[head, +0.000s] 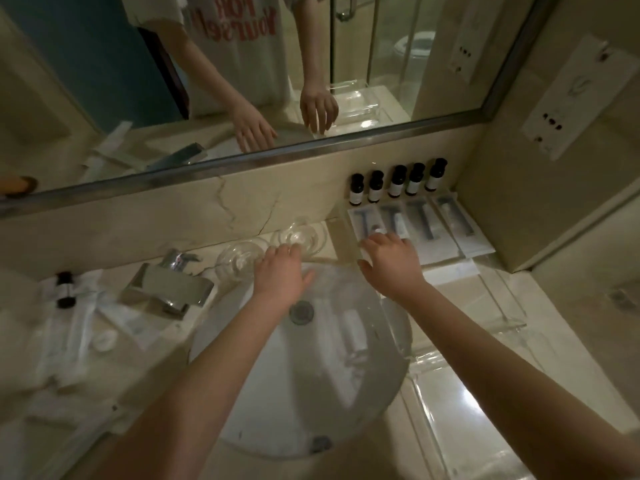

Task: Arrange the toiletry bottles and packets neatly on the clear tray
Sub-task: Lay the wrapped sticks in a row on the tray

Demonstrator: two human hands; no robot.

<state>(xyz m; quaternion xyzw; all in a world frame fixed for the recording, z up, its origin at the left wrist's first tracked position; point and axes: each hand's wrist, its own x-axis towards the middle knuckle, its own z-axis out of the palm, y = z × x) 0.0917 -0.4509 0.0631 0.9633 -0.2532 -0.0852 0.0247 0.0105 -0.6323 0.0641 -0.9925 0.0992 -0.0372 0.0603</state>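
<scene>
Hands first: neither one is actually holding anything as far as I can see. Left hand (282, 271) is spread flat, fingers apart, hovering over the back rim of the round sink (242, 393), fingertips just beside 2 upturned clear glasses (301, 237) sitting on the counter (467, 296) behind the basin. Right hand (391, 261) is also loose and open, reaching toward the packets (426, 233), with its fingertips at the near end of the leftmost one. Can't tell if it's touching it or just above.

Those packets lie flat, side by side, in the back right corner, looks like 4 of them. Right behind them, against the wall, 5 small dark-capped bottles (396, 183) stand upright in a tidy row. Clear tray (502, 320) is hard to make out since it's see-through, but its edges show on the right side of the counter, nearer to me than the packets.

Over on the left of the chrome faucet (169, 285) there's a messy pile (83, 317): 1 more dark bottle lying on its side, plus wrapped white items. Pretty blurry there. Mirror (242, 81) above reflects both hands.
</scene>
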